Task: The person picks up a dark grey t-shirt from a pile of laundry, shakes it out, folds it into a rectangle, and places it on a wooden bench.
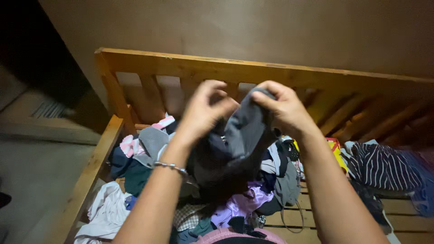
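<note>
while one heap of mixed clothes (235,203) lies on the slatted wooden bed (253,68), two hands lift one dark grey garment (235,144) above it. left hand (203,110) pinches its top edge, fingers curled shut; right hand (282,108) grips the same edge just beside. the cloth hangs crumpled, shadowed below. one bracelet (172,167) circles the left wrist.

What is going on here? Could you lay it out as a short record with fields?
Setting: wooden slatted bed frame against a plain wall
Left hand: pinching the dark grey garment, metal bracelet on the wrist
Right hand: gripping the same garment at its top edge
Garment: held up above the pile, hanging down
Below: heap of mixed clothes, including a striped garment, a lilac cloth and a white cloth
</note>
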